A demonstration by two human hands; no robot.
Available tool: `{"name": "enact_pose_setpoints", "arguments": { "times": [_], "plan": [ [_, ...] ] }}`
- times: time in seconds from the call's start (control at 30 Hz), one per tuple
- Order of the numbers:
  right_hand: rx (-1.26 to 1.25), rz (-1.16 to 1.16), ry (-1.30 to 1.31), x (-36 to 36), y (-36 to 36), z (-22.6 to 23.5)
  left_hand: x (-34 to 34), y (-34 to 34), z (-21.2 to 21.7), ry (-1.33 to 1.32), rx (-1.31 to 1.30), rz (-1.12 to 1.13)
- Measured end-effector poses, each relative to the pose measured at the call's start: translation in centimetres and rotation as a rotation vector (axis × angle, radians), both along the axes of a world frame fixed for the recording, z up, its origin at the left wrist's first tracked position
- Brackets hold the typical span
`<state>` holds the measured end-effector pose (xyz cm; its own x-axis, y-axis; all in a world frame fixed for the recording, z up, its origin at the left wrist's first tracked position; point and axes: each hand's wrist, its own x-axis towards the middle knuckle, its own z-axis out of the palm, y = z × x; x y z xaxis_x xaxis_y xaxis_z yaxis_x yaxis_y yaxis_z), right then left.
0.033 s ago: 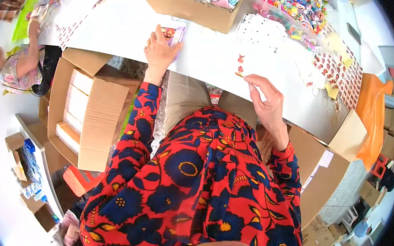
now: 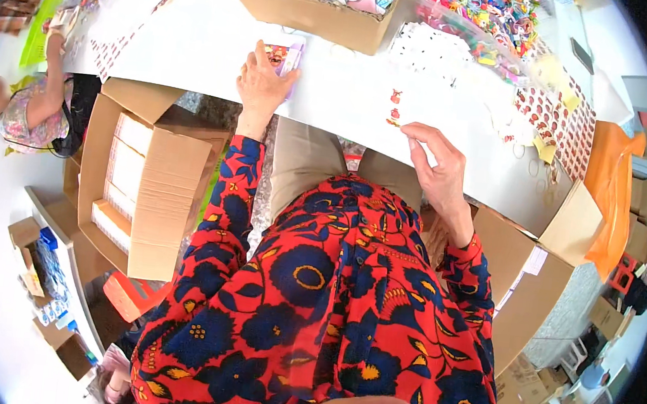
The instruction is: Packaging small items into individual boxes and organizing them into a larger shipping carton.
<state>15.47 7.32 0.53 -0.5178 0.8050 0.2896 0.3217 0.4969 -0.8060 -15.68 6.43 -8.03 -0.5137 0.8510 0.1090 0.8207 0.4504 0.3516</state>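
My left hand [image 2: 265, 83] lies over a small purple and red packet [image 2: 277, 57] on the white table [image 2: 334, 86], fingers curved across its left part and thumb at its lower right edge. Much of the packet is hidden under the hand. To the right, my right hand [image 2: 438, 162] has thumb and index finger brought close together at the lower end of a short row of small red stickers [image 2: 396, 97]. The fingertips meet the lowest sticker; exactly how they grip it is too small to see.
A cardboard box of flat packets [image 2: 310, 18] stands behind, beside a clear bin of colourful trinkets [image 2: 478, 14]. Sheets of red stickers [image 2: 562, 108] lie at right. Open cartons [image 2: 172, 195] flank my legs. Another person [image 2: 32, 115] sits at far left.
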Motion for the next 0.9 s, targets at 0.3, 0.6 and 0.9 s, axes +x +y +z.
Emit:
{"name": "enact_pose_setpoints", "arguments": {
  "times": [0.3, 0.6, 0.9],
  "plan": [
    [-0.079, -0.009, 0.046, 0.1, 0.7, -0.8, 1.6, -1.1, 3.1, -0.118, 0.167, 0.02],
    [-0.372, 0.041, 0.244, -1.1, 2.6, -0.5, 9.1, -3.2, 7.6, -0.376, 0.388, -0.231],
    [-0.569, -0.103, 0.39, -1.5, 3.0, -0.7, 14.8, -2.2, 7.7, -0.147, 0.49, -0.503]
  ]
}}
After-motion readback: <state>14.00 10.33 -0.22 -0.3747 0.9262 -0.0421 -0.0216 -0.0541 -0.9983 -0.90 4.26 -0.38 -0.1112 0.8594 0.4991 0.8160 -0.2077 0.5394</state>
